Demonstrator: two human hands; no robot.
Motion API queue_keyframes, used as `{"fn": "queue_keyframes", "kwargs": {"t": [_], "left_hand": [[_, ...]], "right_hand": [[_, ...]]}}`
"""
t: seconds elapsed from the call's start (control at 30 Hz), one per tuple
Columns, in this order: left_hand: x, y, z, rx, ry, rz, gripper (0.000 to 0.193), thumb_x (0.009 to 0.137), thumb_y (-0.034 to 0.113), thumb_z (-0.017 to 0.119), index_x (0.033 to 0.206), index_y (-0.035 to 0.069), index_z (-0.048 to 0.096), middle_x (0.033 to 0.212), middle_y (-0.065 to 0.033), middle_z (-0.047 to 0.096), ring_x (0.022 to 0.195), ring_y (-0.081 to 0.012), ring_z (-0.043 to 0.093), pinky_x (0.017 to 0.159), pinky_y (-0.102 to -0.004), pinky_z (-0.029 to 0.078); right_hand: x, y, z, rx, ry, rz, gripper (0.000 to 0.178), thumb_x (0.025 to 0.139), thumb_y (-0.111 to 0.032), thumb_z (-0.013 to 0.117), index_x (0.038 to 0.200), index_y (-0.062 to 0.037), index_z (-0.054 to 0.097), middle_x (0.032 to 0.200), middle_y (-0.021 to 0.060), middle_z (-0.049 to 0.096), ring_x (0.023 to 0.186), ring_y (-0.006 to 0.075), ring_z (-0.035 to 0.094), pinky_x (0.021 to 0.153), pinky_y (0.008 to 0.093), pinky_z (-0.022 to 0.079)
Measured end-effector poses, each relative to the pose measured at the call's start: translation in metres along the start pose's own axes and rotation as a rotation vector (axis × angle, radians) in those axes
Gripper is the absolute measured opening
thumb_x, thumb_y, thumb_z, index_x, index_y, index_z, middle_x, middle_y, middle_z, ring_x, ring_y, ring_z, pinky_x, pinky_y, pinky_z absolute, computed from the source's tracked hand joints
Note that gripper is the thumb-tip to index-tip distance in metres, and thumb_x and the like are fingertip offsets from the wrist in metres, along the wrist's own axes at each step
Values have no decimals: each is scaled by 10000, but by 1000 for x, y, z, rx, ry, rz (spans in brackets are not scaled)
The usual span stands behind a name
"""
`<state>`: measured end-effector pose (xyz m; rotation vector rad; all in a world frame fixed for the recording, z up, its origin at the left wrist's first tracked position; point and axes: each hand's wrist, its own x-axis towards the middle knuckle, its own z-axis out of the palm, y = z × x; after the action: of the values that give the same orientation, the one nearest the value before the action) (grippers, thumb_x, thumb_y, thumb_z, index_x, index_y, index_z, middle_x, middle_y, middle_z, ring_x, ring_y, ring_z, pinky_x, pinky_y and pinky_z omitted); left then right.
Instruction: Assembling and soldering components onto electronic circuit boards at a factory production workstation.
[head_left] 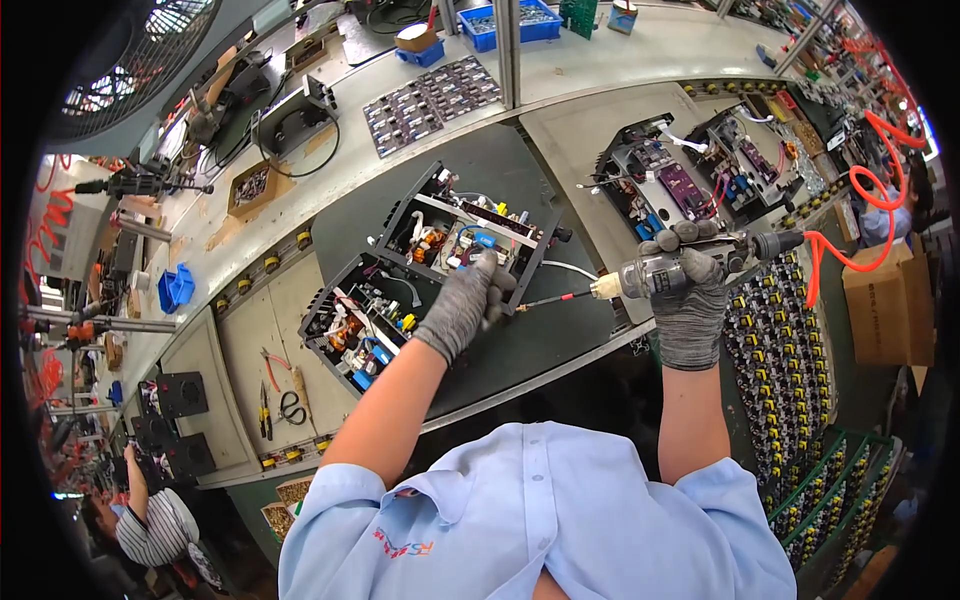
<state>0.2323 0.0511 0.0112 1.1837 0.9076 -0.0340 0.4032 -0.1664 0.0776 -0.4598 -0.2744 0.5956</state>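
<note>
My left hand [462, 305], in a grey glove, rests over the near wall of an open black metal housing [410, 215] packed with circuit boards and wires. Its fingers are curled, and what they hold, if anything, is hidden. A second open housing [350, 320] with an orange coil and blue parts sits beside it on the left. My right hand [690, 285], also gloved, is wrapped round a power screwdriver [636, 280]. The driver lies nearly level, its long thin bit [550, 300] pointing left, the tip close to the first housing's near right corner.
An orange coiled hose [860, 262] runs from the screwdriver to the upper right. Two more open housings [655, 175] stand right on the line. Pliers [270, 370] and scissors [292, 407] lie left. Small circuit boards [430, 105] lie behind. Another person [155, 535] works far left.
</note>
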Motion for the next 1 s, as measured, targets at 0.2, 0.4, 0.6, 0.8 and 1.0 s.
{"fn": "queue_keyframes", "kwargs": {"t": [0.2, 0.4, 0.6, 0.8, 1.0], "left_hand": [[95, 23, -4, 1011, 186, 150, 279, 943, 320, 543, 999, 109, 716, 939, -148, 711, 939, -307, 676, 839, -402, 526], [125, 32, -1, 1426, -255, 73, 248, 902, 101, 556, 1092, 180, 693, 882, -83, 723, 841, -246, 707, 773, -364, 543], [117, 44, 3, 1725, -138, 354, 418, 868, 413, 556, 969, 53, 741, 921, -205, 707, 928, -369, 681, 859, -457, 533], [110, 67, 6, 1793, -243, 275, 441, 879, 434, 524, 962, 59, 741, 935, -209, 706, 921, -363, 679, 860, -448, 533], [106, 67, 2, 1696, -240, 283, 410, 861, 380, 535, 898, 27, 740, 909, -202, 708, 896, -349, 683, 846, -443, 539]], "right_hand": [[-1, -18, -14, -65, 18, -79, 387, 799, 18, 721, 1133, -140, 605, 1071, 34, 636, 999, 206, 630, 969, 425, 508], [-8, -6, -16, -127, 91, -106, 410, 786, 12, 727, 1147, -121, 587, 1072, 45, 637, 987, 214, 641, 974, 436, 506], [1, 16, -7, -109, 125, -128, 453, 771, 77, 694, 1163, -118, 578, 1081, 57, 636, 1003, 221, 638, 987, 430, 510], [16, 55, 7, -264, 148, -161, 439, 764, 39, 726, 1155, -76, 561, 1056, 87, 644, 978, 219, 655, 913, 390, 566], [27, 84, 14, -307, 167, -185, 384, 783, 34, 724, 1120, -40, 557, 1015, 111, 663, 908, 193, 676, 791, 350, 605]]}}
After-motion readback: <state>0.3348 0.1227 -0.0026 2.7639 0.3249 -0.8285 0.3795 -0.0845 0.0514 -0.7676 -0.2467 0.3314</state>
